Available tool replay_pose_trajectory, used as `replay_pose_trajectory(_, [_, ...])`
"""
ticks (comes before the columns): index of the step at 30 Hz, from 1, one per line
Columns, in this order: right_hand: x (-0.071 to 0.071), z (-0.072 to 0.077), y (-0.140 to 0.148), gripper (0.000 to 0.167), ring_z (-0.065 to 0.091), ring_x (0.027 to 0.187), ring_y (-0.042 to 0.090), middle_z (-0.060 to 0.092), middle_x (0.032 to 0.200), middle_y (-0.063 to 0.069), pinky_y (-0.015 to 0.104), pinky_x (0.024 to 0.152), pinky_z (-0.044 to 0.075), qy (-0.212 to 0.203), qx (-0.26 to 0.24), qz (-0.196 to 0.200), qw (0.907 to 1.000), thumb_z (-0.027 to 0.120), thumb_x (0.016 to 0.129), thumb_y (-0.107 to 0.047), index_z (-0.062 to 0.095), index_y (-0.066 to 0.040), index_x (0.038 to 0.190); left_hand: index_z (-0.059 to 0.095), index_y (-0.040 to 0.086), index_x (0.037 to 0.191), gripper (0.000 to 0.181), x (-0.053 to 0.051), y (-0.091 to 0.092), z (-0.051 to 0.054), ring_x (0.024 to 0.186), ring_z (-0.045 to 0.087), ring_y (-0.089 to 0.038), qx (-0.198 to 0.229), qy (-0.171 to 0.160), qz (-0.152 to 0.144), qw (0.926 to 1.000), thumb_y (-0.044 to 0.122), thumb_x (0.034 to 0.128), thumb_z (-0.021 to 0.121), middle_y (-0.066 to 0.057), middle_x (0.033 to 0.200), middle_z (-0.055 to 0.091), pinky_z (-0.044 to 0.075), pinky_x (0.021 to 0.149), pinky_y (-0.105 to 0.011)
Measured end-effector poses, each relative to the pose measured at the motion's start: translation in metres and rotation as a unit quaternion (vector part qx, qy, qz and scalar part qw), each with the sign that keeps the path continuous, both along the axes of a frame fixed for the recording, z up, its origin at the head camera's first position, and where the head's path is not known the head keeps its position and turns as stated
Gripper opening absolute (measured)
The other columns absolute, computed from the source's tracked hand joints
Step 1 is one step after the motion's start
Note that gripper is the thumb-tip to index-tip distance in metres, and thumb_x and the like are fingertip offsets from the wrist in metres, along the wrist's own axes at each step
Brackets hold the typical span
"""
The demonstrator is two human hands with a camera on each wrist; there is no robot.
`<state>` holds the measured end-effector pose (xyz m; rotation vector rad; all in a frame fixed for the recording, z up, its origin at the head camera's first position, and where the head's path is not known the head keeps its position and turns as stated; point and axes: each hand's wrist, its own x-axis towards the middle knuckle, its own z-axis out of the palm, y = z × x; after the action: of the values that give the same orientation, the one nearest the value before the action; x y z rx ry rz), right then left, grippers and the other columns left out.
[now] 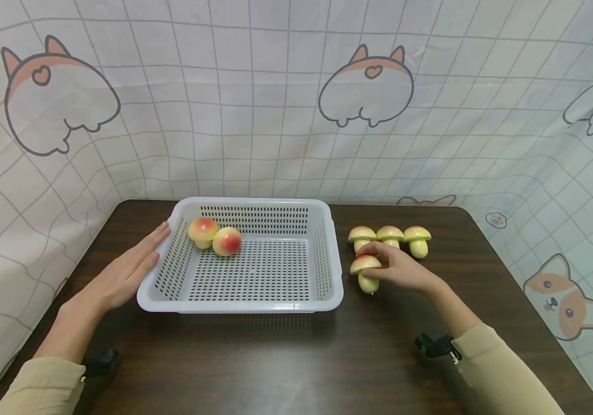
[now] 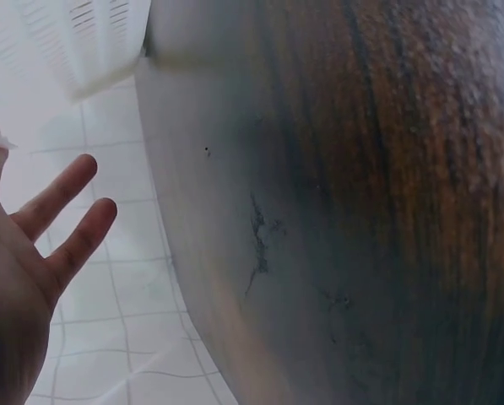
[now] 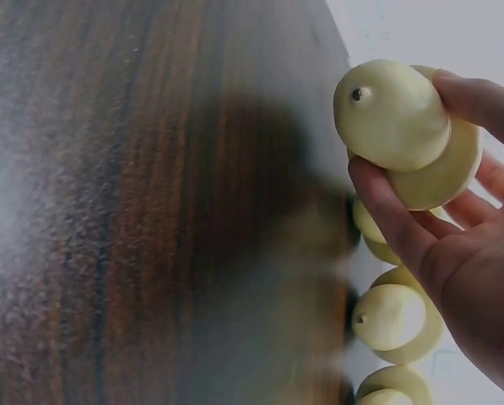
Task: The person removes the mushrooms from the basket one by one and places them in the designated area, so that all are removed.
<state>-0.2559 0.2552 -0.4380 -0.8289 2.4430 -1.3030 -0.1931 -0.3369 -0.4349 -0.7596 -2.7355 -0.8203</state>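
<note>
In the head view my right hand [image 1: 400, 270] pinches a toy mushroom [image 1: 368, 282] with a reddish cap and pale yellow stem, right of the basket. The right wrist view shows this mushroom's stem end facing the camera, between thumb and fingers. My left hand [image 1: 125, 275] rests with straight fingers along the left rim of a white perforated plastic basket [image 1: 244, 306]. Inside it, toward the back left, two round yellow-and-red pieces that look like peaches [image 1: 226, 241] lie side by side.
Three more toy mushrooms [image 1: 417, 241] stand in a row behind my right hand. Everything is on a dark wood-grain table [image 1: 276, 363]. A white checked cloth [image 1: 265, 115] with corgi drawings hangs behind and around the table.
</note>
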Motion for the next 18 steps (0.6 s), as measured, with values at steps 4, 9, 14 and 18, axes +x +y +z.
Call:
replay_pose_trajectory(4, [0.0014, -0.0023, 0.0008, 0.042, 0.057, 0.121, 0.026, 0.065, 0.125, 0.008, 0.028, 0.098, 0.043, 0.003, 0.002, -0.01, 0.9999, 0.079, 0.093, -0.016, 0.061, -0.001, 0.128, 0.022, 0.018, 0.165, 0.058, 0.0007, -0.0001, -0.0011, 0.152, 0.023, -0.033, 0.011, -0.007, 0.0, 0.9999, 0.019, 0.11, 0.041, -0.003, 0.171, 0.015, 0.01, 0.109, -0.012])
replay_pose_trajectory(9, [0.0037, -0.005, 0.0022, 0.044, 0.058, 0.118, 0.025, 0.065, 0.125, 0.007, 0.029, 0.097, 0.044, 0.003, 0.007, -0.028, 0.9996, 0.079, 0.093, -0.016, 0.061, 0.0, 0.129, 0.022, 0.021, 0.165, 0.058, 0.0021, 0.0006, -0.0016, 0.152, 0.024, -0.035, 0.02, -0.019, 0.01, 0.9996, 0.02, 0.1103, 0.041, -0.005, 0.171, 0.016, 0.017, 0.113, -0.023])
replay_pose_trajectory(14, [0.0053, -0.0071, 0.0027, 0.045, 0.058, 0.116, 0.023, 0.066, 0.125, 0.007, 0.03, 0.095, 0.045, 0.01, 0.018, -0.041, 0.9989, 0.078, 0.093, -0.017, 0.06, 0.0, 0.13, 0.021, 0.023, 0.166, 0.058, 0.0029, 0.0017, -0.0019, 0.15, 0.025, -0.04, 0.028, -0.036, 0.018, 0.9988, 0.021, 0.1106, 0.04, -0.004, 0.172, 0.014, 0.03, 0.11, -0.059])
replay_pose_trajectory(18, [0.0063, -0.0076, 0.0021, 0.046, 0.059, 0.115, 0.022, 0.066, 0.125, 0.007, 0.03, 0.094, 0.045, 0.008, 0.023, -0.05, 0.9985, 0.079, 0.093, -0.018, 0.06, -0.001, 0.131, 0.021, 0.023, 0.166, 0.058, 0.0033, 0.0016, -0.0032, 0.151, 0.024, -0.039, 0.033, -0.038, 0.018, 0.9986, 0.021, 0.1107, 0.039, -0.002, 0.172, 0.013, 0.028, 0.112, -0.055])
